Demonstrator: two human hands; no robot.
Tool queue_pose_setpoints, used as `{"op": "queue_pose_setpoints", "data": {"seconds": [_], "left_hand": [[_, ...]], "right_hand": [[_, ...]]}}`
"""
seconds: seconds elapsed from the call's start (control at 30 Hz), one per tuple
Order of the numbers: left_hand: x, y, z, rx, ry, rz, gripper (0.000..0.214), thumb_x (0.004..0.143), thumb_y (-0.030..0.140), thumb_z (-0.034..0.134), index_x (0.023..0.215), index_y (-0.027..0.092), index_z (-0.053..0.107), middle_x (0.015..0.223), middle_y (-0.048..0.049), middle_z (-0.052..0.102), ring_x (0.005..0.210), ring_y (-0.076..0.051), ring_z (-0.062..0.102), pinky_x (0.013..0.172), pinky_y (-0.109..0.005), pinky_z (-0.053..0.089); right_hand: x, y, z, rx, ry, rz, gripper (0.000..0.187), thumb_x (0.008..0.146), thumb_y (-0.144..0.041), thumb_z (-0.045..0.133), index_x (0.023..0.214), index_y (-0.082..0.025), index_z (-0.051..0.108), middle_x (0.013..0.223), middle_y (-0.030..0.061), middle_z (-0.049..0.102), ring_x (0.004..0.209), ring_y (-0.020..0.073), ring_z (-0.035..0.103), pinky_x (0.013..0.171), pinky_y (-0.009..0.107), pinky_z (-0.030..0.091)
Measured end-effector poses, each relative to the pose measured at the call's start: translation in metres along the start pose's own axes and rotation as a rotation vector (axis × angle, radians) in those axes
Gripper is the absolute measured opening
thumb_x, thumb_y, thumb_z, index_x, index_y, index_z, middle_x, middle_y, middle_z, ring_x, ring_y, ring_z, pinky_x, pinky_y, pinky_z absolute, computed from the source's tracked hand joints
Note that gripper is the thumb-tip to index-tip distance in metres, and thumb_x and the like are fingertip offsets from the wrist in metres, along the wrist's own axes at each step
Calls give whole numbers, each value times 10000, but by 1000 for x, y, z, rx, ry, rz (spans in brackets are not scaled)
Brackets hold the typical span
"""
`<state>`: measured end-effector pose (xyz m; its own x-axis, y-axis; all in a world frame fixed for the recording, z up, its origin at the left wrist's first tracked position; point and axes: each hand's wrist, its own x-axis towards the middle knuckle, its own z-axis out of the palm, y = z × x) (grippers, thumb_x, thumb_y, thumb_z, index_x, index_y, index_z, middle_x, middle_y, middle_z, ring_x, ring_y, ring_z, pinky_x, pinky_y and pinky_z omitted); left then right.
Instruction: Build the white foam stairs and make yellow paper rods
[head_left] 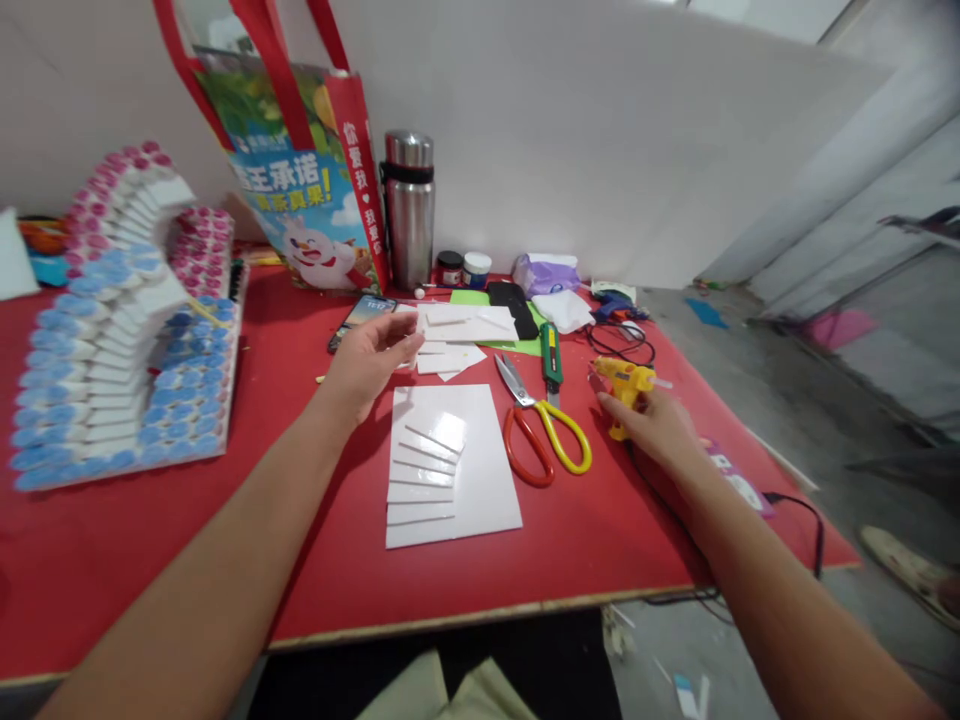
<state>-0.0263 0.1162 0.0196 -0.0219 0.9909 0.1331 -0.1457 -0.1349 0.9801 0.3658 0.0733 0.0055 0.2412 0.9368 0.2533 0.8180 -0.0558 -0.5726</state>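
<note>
My left hand (369, 358) reaches over the red table (112, 540) toward a pile of white foam pieces (466, 328); its fingers are loosely spread and hold nothing. My right hand (654, 422) lies beside a yellow glue gun (624, 384), its fingers touching the gun's handle without clearly wrapping it. Between both hands lies a white foam board (480, 480) with several white strips (421, 470) stepped on it.
Red and yellow scissors (541, 428) and a green utility knife (552, 360) lie right of the board. A foam staircase model with blue and pink dots (120, 330) stands at left. A shopping bag (300, 170), steel flask (409, 210), phone (360, 316) and small jars (463, 268) line the back.
</note>
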Motion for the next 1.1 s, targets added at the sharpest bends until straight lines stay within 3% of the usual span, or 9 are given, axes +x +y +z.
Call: {"op": "queue_pose_setpoints", "data": {"seconds": [0.07,0.2,0.37,0.47,0.57,0.67,0.83,1.0,1.1], "left_hand": [[-3,-4,1,-140,-56,-23,459,706,383,868,1093,168,749,1068,-82,758,1021,-227,690,946,-392,544],[-10,-7,-3,-354,-196,-126,368,778,342,819,1101,178,758,1155,-104,764,1128,-267,694,984,-426,557],[-15,-6,-7,-431,-205,-280,303,865,319,716,1136,187,747,1291,-103,720,1202,-280,672,1002,-435,578],[-15,-7,-8,-408,-202,-316,323,928,361,643,1188,189,724,1409,-108,650,1229,-285,661,1009,-420,585],[-15,-10,-8,-462,-211,-365,329,966,350,601,1226,178,707,1408,-108,647,1154,-233,696,960,-329,602],[-16,-10,-6,-543,-215,-406,326,961,303,623,1236,147,701,1305,-117,703,1043,-186,727,893,-257,608],[-18,-8,-2,-636,-249,-394,355,868,196,750,1212,119,711,1119,-101,772,1011,-204,744,877,-266,605],[-20,-6,2,-624,-359,-347,432,821,184,808,1242,149,716,1100,-98,785,1011,-213,745,938,-313,569],[-21,-5,4,-587,-383,-288,495,810,184,820,1289,180,696,1109,-85,781,1005,-203,739,952,-318,546]], "right_hand": [[-2,-3,5,-42,2,165,383,732,-474,757,546,-217,543,463,-9,499,453,140,442,452,275,278],[-19,-27,6,297,59,307,285,724,-447,748,696,-175,666,589,25,594,530,145,492,473,277,338],[-38,-98,-3,814,-89,245,255,740,-416,782,860,-201,712,872,40,702,565,108,515,474,248,373],[-36,-141,0,1030,-225,193,192,757,-348,746,875,-202,707,823,25,663,556,106,496,472,246,373],[-28,-167,13,1133,-308,153,175,755,-342,706,850,-196,690,797,30,634,552,110,467,462,255,368],[-21,-175,34,1217,-326,119,172,761,-346,695,802,-180,679,788,35,625,559,106,466,469,257,362],[-23,-171,66,1327,-202,144,258,710,-306,828,800,-195,613,717,-17,598,609,102,513,558,249,416],[-30,-173,75,1265,-298,201,377,646,-282,906,806,-207,573,669,-64,538,559,81,457,537,255,380],[-34,-180,74,1126,-376,145,377,678,-338,902,805,-209,571,669,-51,545,578,98,464,542,274,371]]}}
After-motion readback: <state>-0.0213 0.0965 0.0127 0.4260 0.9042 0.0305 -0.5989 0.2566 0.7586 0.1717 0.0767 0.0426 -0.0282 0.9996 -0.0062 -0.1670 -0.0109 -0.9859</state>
